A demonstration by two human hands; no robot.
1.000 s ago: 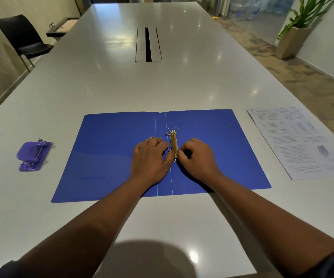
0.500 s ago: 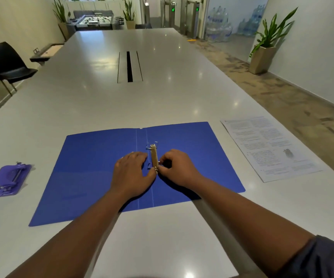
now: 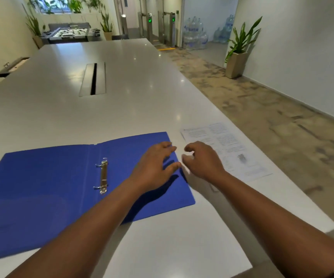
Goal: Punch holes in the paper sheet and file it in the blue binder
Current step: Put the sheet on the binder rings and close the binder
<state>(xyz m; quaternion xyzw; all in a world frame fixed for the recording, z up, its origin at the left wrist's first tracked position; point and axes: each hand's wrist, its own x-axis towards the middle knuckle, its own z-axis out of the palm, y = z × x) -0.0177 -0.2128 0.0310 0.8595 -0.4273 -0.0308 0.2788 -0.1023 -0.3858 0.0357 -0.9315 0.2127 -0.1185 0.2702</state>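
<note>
The blue binder (image 3: 48, 183) lies flat and spread open on the white table (image 3: 134, 101), with its metal ring mechanism (image 3: 103, 175) at the spine and both rings parted. A printed paper sheet (image 3: 232, 145) lies on the table just right of the binder. My left hand (image 3: 154, 169) hovers over the binder's right cover near its right edge, fingers spread and holding nothing. My right hand (image 3: 202, 160) is over the table between binder and sheet, at the sheet's left edge, fingers loosely curled and empty. The hole punch is out of view.
The table's right edge runs diagonally beside the sheet, with carpeted floor beyond. A cable slot (image 3: 93, 79) sits in the table's middle, far from the binder. A potted plant (image 3: 237, 57) stands by the right wall.
Both hands have left the ring mechanism and moved right toward the paper sheet. The rings now stand open. The view has swung right, so the purple hole punch is out of frame.
</note>
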